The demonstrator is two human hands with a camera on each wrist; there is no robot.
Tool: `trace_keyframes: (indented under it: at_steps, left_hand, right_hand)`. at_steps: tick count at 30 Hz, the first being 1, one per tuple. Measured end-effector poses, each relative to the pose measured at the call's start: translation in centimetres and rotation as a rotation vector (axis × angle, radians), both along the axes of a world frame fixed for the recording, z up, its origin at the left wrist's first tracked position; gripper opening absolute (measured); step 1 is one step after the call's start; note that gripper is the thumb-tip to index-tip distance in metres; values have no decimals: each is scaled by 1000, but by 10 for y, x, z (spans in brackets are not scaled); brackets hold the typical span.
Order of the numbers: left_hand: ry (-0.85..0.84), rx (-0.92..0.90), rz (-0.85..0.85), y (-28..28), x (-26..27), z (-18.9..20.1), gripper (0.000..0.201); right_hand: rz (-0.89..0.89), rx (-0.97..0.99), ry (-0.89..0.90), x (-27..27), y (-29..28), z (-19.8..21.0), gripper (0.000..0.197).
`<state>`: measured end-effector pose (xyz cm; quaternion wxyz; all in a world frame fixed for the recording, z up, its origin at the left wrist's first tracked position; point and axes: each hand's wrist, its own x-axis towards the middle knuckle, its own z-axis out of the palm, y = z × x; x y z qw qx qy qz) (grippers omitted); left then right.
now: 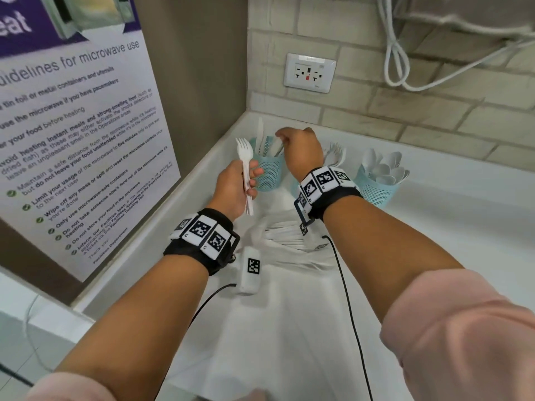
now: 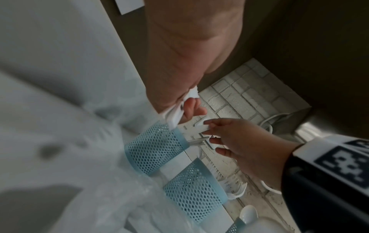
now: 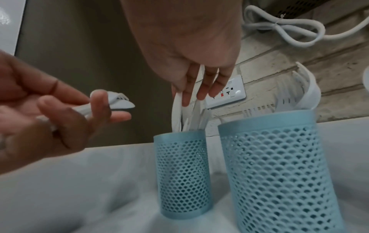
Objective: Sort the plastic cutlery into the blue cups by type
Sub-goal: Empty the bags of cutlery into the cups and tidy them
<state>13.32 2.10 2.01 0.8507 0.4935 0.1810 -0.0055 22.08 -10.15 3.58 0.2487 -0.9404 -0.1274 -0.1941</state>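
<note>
Three blue mesh cups stand at the back of the white counter. The left cup (image 1: pixel 269 169) (image 3: pixel 181 160) holds white knives (image 1: pixel 260 134). My right hand (image 1: pixel 301 149) (image 3: pixel 195 88) hangs just above it, fingers pointing down and pinching a knife (image 3: pixel 196 100) whose lower end sits among the knives in the cup. The middle cup (image 3: pixel 279 165) holds forks (image 1: pixel 335 153) and is mostly hidden behind my right wrist in the head view. Spoons (image 1: pixel 385 166) fill the right cup (image 1: pixel 376 189). My left hand (image 1: pixel 240 186) grips a white fork (image 1: pixel 244 149) upright, left of the knife cup.
A loose pile of white cutlery (image 1: pixel 289 241) lies on the counter between my wrists. A brown wall with a poster (image 1: pixel 72 125) closes the left side. A tiled wall with an outlet (image 1: pixel 309 72) and a looped white cable (image 1: pixel 396 62) stands behind the cups.
</note>
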Motion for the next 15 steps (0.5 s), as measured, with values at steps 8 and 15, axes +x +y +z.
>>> trace_keyframes:
  at_steps: [8,15]
  left_hand:
    - [-63,172,-76,-14,0,-3,27]
    - [-107,161,-199,-42,-7,-7,26]
  right_hand:
    - [-28,349,-175,-16,-14,6,28]
    - [157,551,276,-42,-36,0,43]
